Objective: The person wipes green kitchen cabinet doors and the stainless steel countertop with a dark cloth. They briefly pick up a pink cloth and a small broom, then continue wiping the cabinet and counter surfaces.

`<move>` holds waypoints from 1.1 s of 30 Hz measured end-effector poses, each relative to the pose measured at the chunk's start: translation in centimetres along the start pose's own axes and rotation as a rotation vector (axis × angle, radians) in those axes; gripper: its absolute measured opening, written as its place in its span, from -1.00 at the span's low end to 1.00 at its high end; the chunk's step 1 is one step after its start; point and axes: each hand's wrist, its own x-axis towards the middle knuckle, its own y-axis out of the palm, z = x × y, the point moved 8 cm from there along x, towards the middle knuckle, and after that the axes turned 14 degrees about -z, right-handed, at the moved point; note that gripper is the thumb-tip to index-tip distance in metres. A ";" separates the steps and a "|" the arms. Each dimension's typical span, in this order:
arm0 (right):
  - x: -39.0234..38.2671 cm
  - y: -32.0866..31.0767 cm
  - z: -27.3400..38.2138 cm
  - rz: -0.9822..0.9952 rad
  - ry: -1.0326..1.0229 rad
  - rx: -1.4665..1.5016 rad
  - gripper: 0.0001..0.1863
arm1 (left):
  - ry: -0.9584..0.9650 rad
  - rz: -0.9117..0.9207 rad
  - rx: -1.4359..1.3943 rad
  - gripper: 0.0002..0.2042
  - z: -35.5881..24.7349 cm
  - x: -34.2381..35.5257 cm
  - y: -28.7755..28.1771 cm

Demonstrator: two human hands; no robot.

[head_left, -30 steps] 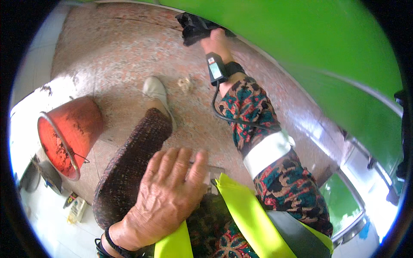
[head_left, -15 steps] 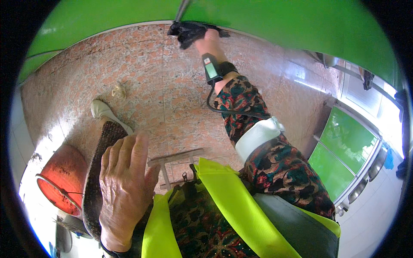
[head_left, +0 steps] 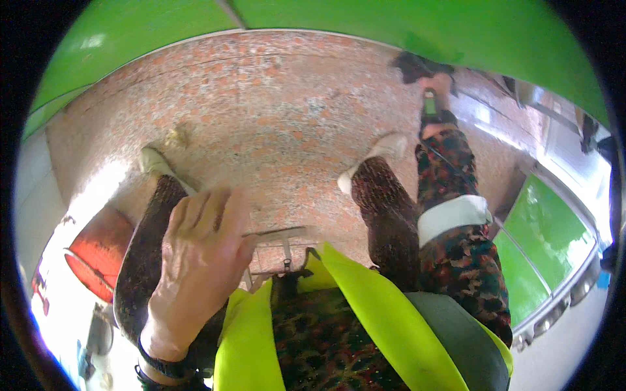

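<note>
My right hand (head_left: pixel 439 85), smeared by motion, holds a dark cloth (head_left: pixel 414 67) against the foot of the green cabinet panels (head_left: pixel 319 16), at the far right. The cloth lies where the panels meet the pinkish speckled floor (head_left: pixel 280 111). A strapped-on device with a small screen (head_left: pixel 430 104) sits on that wrist. Nearer to me, my left hand (head_left: pixel 202 260) hangs in front of my left leg, its back upward. Its fingers are stretched out, and nothing shows in them.
An orange bucket (head_left: pixel 98 251) lies or leans to my left. Between my feet and body is a low metal frame (head_left: pixel 280 233). A small pale crumpled scrap (head_left: pixel 175 138) lies beyond my left shoe (head_left: pixel 155 161). Another green cabinet (head_left: pixel 541 241) stands at right.
My right hand and the cloth have swept rightward along the cabinet's foot. My right leg and shoe now show. My left hand stays stretched out over my left leg.
</note>
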 end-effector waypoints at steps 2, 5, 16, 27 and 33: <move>-0.1 1.4 0.3 0.091 0.180 0.202 -0.65 | -0.013 -0.009 0.033 -0.40 0.4 0.0 0.0; -1.5 4.9 2.8 -0.046 0.898 1.253 -0.57 | -0.006 -0.057 -0.035 -0.40 0.8 -0.3 -0.6; -7.1 8.1 23.5 0.209 0.808 1.321 -0.55 | -0.037 -0.184 -0.103 -0.42 5.2 -5.9 -3.8; -13.6 22.6 44.4 0.332 0.016 0.674 -0.53 | -0.084 -0.252 -0.098 -0.53 11.6 -10.7 -6.8; -19.0 20.5 57.5 0.341 -0.169 0.710 -0.33 | -0.125 -0.249 -0.156 -0.53 14.5 -11.0 -7.9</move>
